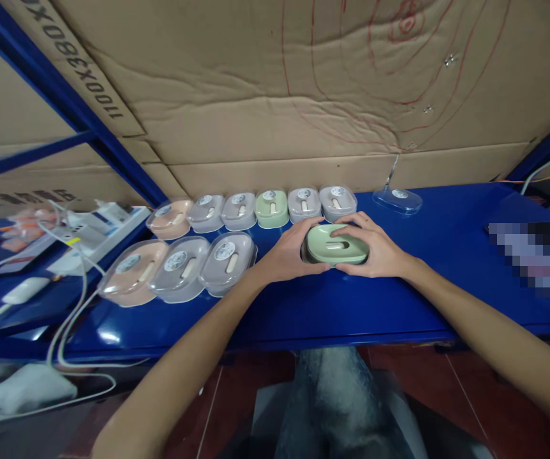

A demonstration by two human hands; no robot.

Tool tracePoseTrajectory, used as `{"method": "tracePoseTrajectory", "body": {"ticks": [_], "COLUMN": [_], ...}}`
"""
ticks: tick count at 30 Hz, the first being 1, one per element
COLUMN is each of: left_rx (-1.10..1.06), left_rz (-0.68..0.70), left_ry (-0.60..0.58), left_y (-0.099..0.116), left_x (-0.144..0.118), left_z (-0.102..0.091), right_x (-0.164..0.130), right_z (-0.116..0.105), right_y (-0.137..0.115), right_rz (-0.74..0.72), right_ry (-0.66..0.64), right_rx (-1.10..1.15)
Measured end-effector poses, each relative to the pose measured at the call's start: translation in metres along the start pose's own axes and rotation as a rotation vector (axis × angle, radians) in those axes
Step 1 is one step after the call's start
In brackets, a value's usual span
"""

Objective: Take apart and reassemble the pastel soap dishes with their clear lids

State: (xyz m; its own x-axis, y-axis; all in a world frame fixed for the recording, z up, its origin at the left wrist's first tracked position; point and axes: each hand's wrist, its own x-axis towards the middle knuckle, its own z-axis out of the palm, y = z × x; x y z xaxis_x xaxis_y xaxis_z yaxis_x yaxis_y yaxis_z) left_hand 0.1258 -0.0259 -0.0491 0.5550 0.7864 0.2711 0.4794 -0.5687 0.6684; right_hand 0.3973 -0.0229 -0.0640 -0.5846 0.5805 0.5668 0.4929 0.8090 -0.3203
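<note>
A wall of flattened cardboard [275, 95] backs your work area, marked with red pen curves and printed lettering, and it closes off the space behind the blue bench [447, 255]. That bench carries everything. Along its back edge runs a row of six small lidded cases [256, 209], pink, grey and green, set side by side and touching, so the finished pieces stay in order. Nearer you, on the left, three larger-looking cases [179, 269] lie in a second row, one pink and two grey, overlapping slightly. A loose clear lid [398, 199] rests apart at the back right. White cables and a power strip [90, 229] crowd the far left.

The green case [336, 245] sits on the bench right in front of you, between both rows' ends. Your left hand [289, 255] and right hand [378, 250] cup it from either side, each grip closed around its ends with fingers pressing the top, which steadies it flat against the surface.
</note>
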Motion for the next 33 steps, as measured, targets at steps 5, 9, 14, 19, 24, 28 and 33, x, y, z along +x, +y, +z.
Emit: {"method": "tracePoseTrajectory", "body": {"ticks": [5,9,14,19,24,28,33], "left_rx": [0.005,-0.004,0.005,0.007,0.011,0.022,0.017], "left_rz": [0.008,0.015,0.005,0.013,0.008,0.004,0.050], "left_ry": [-0.012,-0.018,-0.022,-0.032,-0.038,-0.043,-0.049], "left_y": [-0.0038,-0.0059,-0.0057,-0.0063,-0.0055,-0.0057,-0.0093], "left_x": [0.0006,0.0011,0.0005,0.0006,0.0005,0.0001,0.0008], "left_z": [0.0011,0.0014,0.0001,-0.0011,-0.0025,-0.0030,-0.0017], "right_x": [-0.0011,-0.0018,-0.0019,-0.0016,-0.0016,-0.0018,-0.0019], "right_z": [0.0022,0.0033,0.0039,0.0036,0.0032,0.0039,0.0045], "right_y": [0.0027,0.0042,0.0040,0.0037,0.0042,0.0058,0.0078], "right_rz": [0.006,0.011,0.003,0.017,0.005,-0.008,-0.019], "right_ry": [-0.009,-0.012,-0.015,-0.031,-0.050,-0.063,-0.061], "right_rx": [-0.009,-0.011,-0.026,-0.013,-0.020,-0.026,-0.021]}}
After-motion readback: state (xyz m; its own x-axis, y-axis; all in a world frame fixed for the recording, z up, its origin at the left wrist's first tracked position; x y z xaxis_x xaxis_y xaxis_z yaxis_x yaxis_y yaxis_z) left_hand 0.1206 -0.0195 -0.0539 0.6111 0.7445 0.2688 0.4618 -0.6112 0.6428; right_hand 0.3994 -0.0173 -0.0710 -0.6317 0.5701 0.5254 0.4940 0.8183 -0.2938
